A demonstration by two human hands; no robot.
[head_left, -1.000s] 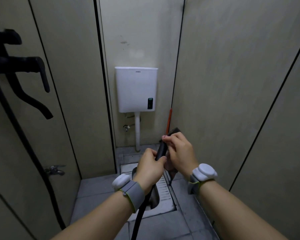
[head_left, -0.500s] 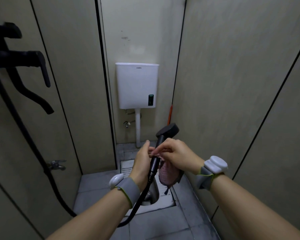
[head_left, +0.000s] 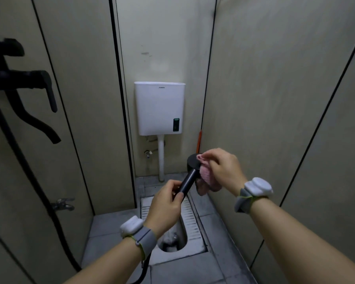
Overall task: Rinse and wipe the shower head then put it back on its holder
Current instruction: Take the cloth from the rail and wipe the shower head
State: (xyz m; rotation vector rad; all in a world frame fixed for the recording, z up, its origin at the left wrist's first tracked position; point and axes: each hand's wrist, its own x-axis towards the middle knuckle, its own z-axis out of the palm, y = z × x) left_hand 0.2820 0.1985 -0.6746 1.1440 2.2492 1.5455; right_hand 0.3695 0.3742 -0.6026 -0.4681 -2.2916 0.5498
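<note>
My left grip (head_left: 166,203) wraps the rigid, likely wet-slick black shower head (head_left: 190,174) by its handle, held over the squat pan; my right grip (head_left: 223,169) pinches a soft pink cloth (head_left: 206,177) against its head

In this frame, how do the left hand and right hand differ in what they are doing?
The left hand grips the black shower head by its handle; the right hand pinches a pink cloth against its top. The left sits lower than the right. Both wear wristbands.

Single head-worn view, forward and down, close over hands (head_left: 193,187).
</note>
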